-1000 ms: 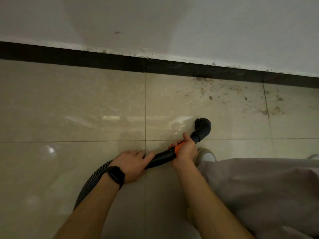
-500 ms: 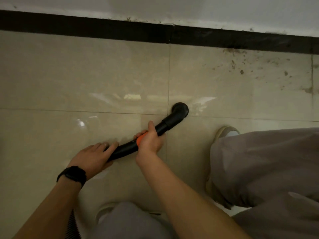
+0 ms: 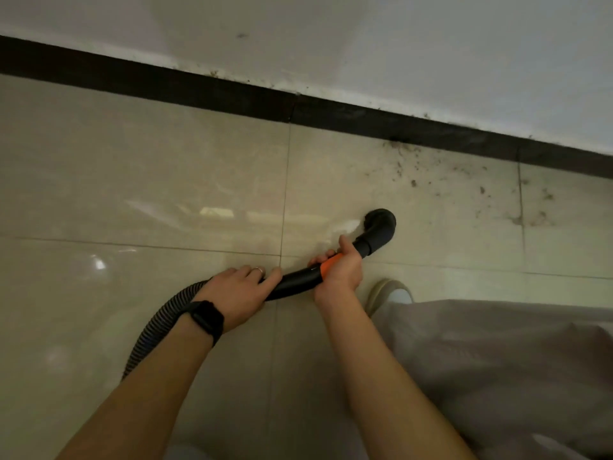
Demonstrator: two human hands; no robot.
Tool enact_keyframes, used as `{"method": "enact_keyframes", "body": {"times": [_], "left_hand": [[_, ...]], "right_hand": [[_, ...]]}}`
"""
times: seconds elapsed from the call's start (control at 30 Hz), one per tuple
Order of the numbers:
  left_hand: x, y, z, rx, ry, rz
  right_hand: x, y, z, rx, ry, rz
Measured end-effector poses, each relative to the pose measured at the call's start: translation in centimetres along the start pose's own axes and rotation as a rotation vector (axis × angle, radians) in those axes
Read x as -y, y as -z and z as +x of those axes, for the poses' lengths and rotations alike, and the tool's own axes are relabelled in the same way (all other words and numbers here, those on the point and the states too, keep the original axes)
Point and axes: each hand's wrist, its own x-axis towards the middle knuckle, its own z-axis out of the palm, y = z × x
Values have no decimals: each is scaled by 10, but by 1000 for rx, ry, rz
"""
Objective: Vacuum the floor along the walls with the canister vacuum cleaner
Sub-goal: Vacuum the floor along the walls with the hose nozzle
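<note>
Left hand (image 3: 238,293) and right hand (image 3: 341,270) both clasp the vacuum hose (image 3: 295,283), the right nearer its elbow nozzle (image 3: 381,224) on the tile (image 3: 447,234), with the scattered dirt (image 3: 413,183) lying beyond it toward the baseboard (image 3: 365,117).

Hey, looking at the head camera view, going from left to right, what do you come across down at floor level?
Ribbed hose → left hand → right hand gripping the orange collar → black nozzle → scattered dirt.
</note>
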Motion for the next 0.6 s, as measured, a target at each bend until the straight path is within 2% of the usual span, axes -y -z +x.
{"method": "enact_keyframes", "body": {"times": [0.27,0.37,0.6], "left_hand": [[0,5,24,-163,95,-102],[9,-1,24,-217,104,-64],[32,5,19,-226,167,-89]], "right_hand": [[27,-32,14,122,18,-70],[25,-42,15,147,17,-96],[12,-71,18,220,11,-150]]}}
